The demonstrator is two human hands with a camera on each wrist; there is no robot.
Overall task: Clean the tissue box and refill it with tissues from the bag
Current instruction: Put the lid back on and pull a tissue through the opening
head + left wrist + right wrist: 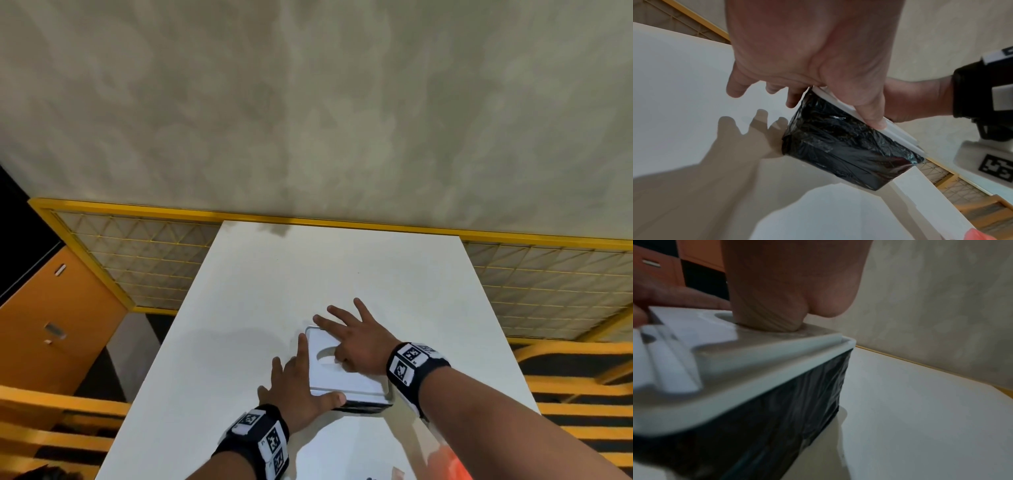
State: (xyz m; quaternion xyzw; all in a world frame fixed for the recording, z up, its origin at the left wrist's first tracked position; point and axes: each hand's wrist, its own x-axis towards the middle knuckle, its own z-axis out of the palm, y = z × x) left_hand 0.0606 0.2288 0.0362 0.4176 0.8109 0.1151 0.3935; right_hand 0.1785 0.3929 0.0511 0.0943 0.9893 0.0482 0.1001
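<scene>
The tissue box (349, 380) stands on the white table (274, 274); it has a white lid with an oval opening and black wrapped sides (838, 149). My left hand (318, 370) lies at the box's near left corner. Its fingers are straight along the left side and its thumb (875, 120) presses on the lid's near edge. My right hand (329, 337) rests flat on the lid with spread fingers and its thumb at the opening. The right wrist view shows its palm (789, 288) on the lid (756, 356). No tissues show in the opening.
An orange-red object (452, 462) lies at the table's near right edge, mostly cut off. A yellow-framed mesh partition (144, 260) runs behind the table. An orange cabinet (51, 325) stands to the left and orange slatted seats (582, 411) flank the table.
</scene>
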